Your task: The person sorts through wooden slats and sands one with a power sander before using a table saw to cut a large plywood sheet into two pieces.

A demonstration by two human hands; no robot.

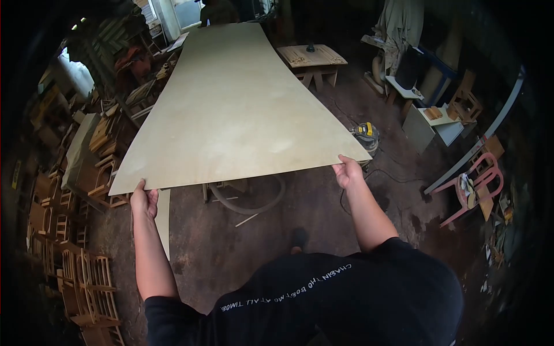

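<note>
A large, thin, pale plywood sheet (231,109) stretches away from me, its near edge raised above the floor. My left hand (144,200) grips that edge close to the left corner, thumb on top and fingers beneath. Near the right corner my right hand (348,172) pinches the same edge in a similar way. Whatever supports the sheet from below is mostly hidden. A person (218,11) in dark clothing is at its far end, their hands too dark to make out.
Wooden chairs (89,282) and timber line the left side. A yellow-and-black machine (366,134) sits by the sheet's right corner. A hose (254,209) curves underneath. At right are a low wooden table (311,56) and a pink plastic chair (476,184). Cables cross the floor.
</note>
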